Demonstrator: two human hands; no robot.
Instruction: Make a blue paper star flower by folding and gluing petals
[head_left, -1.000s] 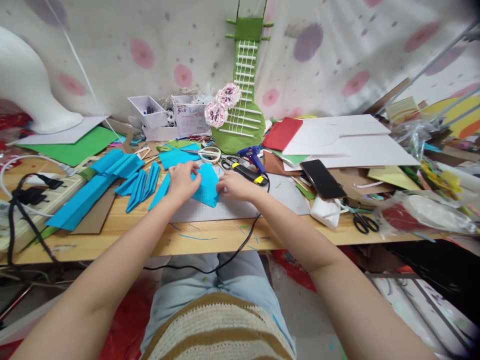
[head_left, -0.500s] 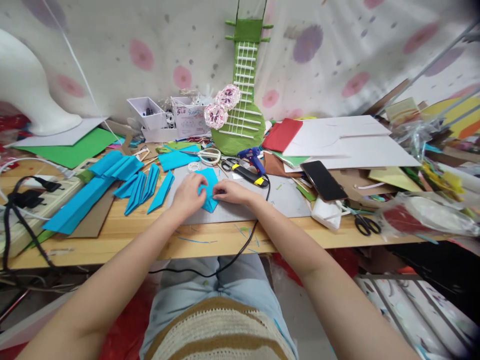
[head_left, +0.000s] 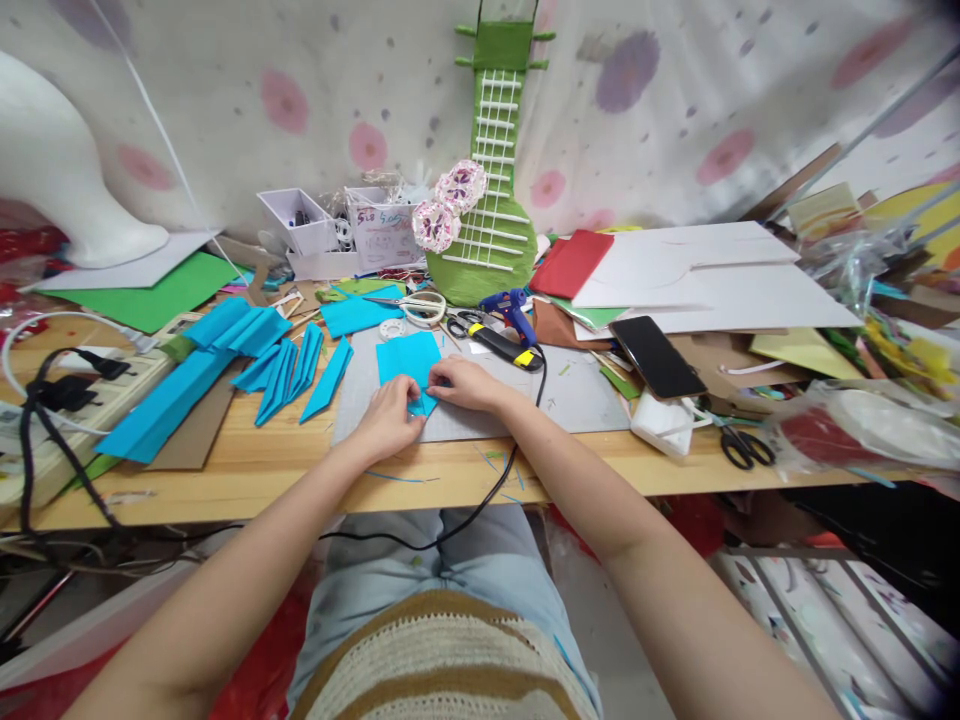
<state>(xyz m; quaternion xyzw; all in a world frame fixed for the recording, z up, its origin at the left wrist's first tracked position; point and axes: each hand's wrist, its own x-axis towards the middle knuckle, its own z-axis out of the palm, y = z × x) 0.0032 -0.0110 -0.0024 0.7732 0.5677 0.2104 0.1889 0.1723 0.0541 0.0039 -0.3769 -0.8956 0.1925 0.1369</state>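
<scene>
A blue sheet of paper (head_left: 407, 357) lies on the grey mat (head_left: 577, 400), its near edge between my two hands. My left hand (head_left: 394, 415) has its fingers curled and closed on the paper's lower left edge. Across from it, my right hand (head_left: 461, 383) pinches the paper's lower right edge with thumb and fingers. The part under the fingertips is hidden. Left of the mat lie a folded blue strip (head_left: 327, 380) and several pleated blue pieces (head_left: 289, 378).
Behind the paper are white-handled scissors (head_left: 424, 308), a blue glue gun (head_left: 510, 312) and a yellow-black cutter (head_left: 502, 345). A green paper guitar (head_left: 480, 245) stands at the back. To the right lie a phone (head_left: 658, 357) and black scissors (head_left: 746, 447). A black cable (head_left: 501, 470) crosses the front edge.
My left hand has moved down toward the near edge, uncovering more of the blue paper, which now lies flatter at its far end. My right hand stays close to its place.
</scene>
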